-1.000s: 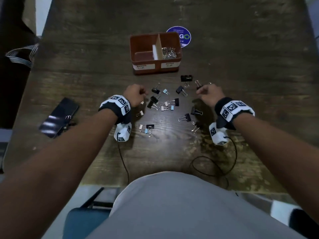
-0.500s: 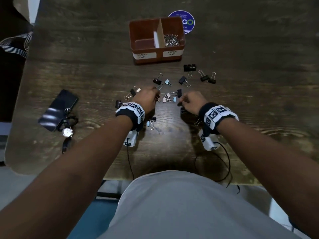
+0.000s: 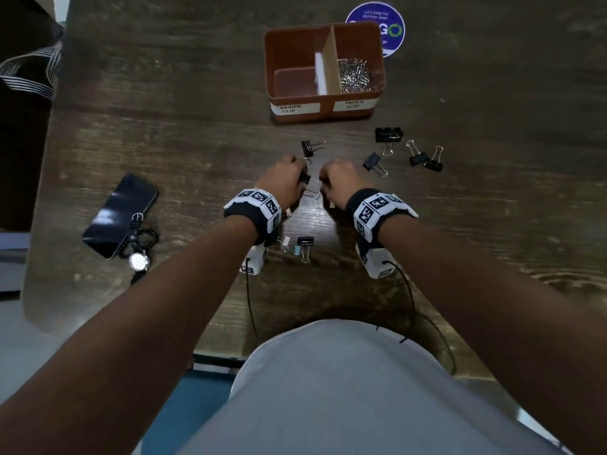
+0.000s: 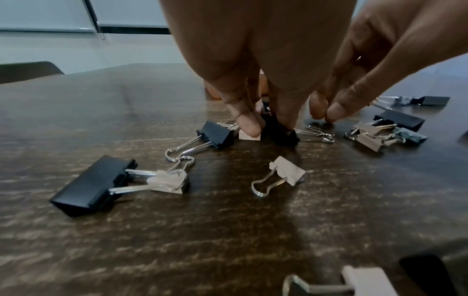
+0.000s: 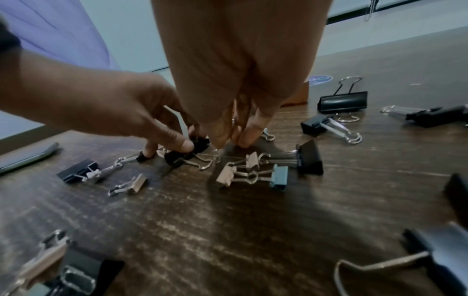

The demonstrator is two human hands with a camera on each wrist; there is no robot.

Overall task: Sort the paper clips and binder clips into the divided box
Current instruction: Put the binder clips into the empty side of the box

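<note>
Divided box (image 3: 323, 108): brown, far side of tabletop (image 3: 164, 133); right compartment holds paper clips (image 3: 353, 75), left shows none. Binder clips: scattered on the tabletop between box and person, black, white and blue. Left hand (image 3: 284, 183): fingers curled, pinching a black binder clip (image 4: 278, 130) that rests on the tabletop. Right hand (image 3: 341, 182): fingertips (image 5: 245, 138) bunched together, touching the wood just beside it; whether they grip anything cannot be told. Phone (image 3: 120, 215) and wristwatch (image 3: 139, 257): near left edge
</note>
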